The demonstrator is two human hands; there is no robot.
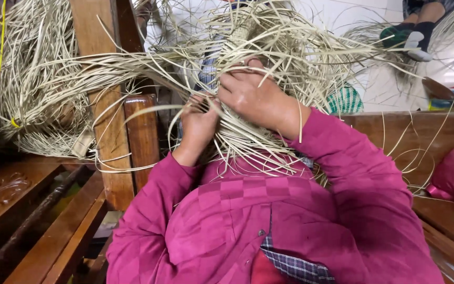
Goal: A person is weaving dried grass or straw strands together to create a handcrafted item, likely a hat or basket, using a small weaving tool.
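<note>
1. Straw strips (269, 58) filled the middle of the head view, a pale half-woven tangle held up close to my chest, with loose ends fanning out to every side
2. My right hand (253, 100) lay over the woven part with its grip closed on a bunch of strips; my left hand (198, 123) sat just beside it, lower and to the left, its fingers curled into the strands, though I could not tell how tightly
3. I judged the main risk to be a strip slipping out of either grip, since many strands crossed under the fingers and a loosened one would slacken the weave around it
4. Dry strips bent sharply at the knuckles looked liable to crack or split if pulled hard
5. Long loose ends trailed across the wooden post (106, 105) and into the bundle of straw (32, 89) hanging to the left; a tug could snag them there and drag the work sideways
6. Stray ends also hung over my pink sleeve (342, 158) and could catch on it
7. Another person's foot (416, 39) was well apart, at the upper right, near more straw
</note>
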